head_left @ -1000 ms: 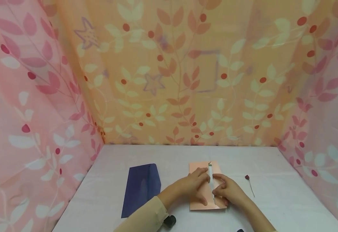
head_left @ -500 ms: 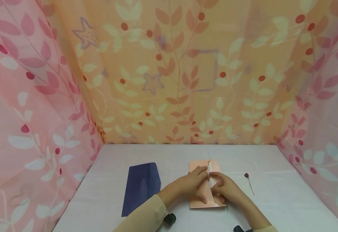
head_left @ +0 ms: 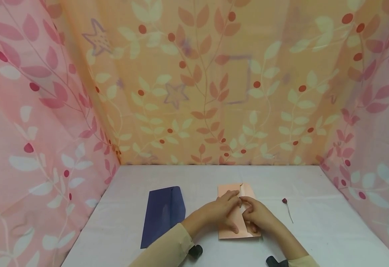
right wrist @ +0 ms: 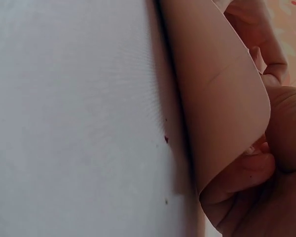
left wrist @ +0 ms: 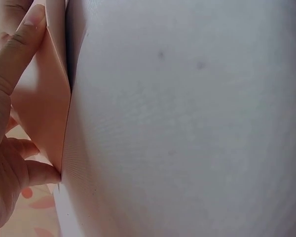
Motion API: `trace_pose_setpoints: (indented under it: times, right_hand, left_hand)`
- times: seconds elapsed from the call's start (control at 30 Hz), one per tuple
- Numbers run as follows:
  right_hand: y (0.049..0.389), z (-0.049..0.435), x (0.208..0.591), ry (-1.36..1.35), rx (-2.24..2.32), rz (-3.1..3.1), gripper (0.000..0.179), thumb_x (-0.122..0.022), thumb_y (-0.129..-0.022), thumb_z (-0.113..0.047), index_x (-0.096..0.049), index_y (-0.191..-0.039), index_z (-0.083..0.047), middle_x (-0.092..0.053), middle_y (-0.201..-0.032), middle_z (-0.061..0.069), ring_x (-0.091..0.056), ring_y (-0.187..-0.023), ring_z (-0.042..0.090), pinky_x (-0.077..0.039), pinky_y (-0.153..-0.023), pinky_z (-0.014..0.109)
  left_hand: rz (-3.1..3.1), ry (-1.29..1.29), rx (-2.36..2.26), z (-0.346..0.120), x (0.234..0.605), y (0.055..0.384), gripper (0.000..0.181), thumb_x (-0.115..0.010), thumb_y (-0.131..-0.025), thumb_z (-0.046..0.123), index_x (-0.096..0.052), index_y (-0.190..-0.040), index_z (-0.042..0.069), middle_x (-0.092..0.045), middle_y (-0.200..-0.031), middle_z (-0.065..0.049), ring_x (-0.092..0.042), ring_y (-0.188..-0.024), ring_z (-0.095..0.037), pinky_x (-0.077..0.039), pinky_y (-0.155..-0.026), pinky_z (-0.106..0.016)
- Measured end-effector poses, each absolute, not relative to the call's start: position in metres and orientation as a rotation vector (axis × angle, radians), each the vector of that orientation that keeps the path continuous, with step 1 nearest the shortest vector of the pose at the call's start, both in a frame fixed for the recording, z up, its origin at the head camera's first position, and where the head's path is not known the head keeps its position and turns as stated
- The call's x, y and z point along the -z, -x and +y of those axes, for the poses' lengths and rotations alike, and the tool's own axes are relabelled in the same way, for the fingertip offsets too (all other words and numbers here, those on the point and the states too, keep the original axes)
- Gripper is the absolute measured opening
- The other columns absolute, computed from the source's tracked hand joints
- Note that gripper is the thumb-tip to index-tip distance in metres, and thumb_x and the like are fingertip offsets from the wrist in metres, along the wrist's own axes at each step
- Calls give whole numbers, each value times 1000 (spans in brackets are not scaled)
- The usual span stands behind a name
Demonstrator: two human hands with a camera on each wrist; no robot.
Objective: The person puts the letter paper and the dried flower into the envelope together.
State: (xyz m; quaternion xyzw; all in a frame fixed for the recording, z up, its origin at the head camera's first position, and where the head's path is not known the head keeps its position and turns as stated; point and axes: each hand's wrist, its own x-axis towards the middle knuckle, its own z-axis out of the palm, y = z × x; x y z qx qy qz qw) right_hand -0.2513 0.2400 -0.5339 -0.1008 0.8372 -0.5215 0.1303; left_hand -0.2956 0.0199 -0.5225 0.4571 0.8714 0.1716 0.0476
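Observation:
A peach envelope (head_left: 226, 231) lies on the table with its flap to the right. My left hand (head_left: 222, 209) grips the front panel, thumb near the lower edge and fingers at the opening. In the left wrist view that panel (left wrist: 47, 94) bows up between the digits. My right hand (head_left: 259, 215) is at the opening with curled fingers; what its fingertips hold is hidden. In the right wrist view the flap (right wrist: 217, 98) covers part of those fingers. A narrow white strip (head_left: 242, 191) shows along the opening above the hands.
A dark blue envelope (head_left: 158, 213) lies to the left, partly behind the left forearm. On the right is a small dried red flower (head_left: 284, 201) on a thin stem. Patterned cloth walls (head_left: 194, 141) stand behind and beside the white table (head_left: 314, 185).
My right hand has moved slightly left, into the opening. Less of the white strip shows, and its green top end is no longer visible. The left hand stays about where it was.

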Motion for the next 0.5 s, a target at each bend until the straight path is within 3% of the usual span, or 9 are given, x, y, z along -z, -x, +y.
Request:
trace_pose_setpoints:
  times: [0.3,0.5]
  right_hand:
    - [243,245,525,271,1456,2515,75,-76,-85,-8,-41,-151,-2,-73,-79,6,-54,-46,12,-45,-42,24]
    - [245,250,512,279,1379,2667,70,-80,-87,-14,-46,-148,-5,-73,-86,3,-62,-58,19,-51,-50,28]
  left_hand:
    - [2635,-1389,-538,21,526,294,76,-81,-73,65,-44,-129,30,-24,-167,-4,-28,-153,-19,-44,-108,-61]
    - [2676,-1380,-517,20,522,295,76,-81,-72,66,-44,-128,31,-25,-167,-2,-28,-153,-16,-43,-111,-58]
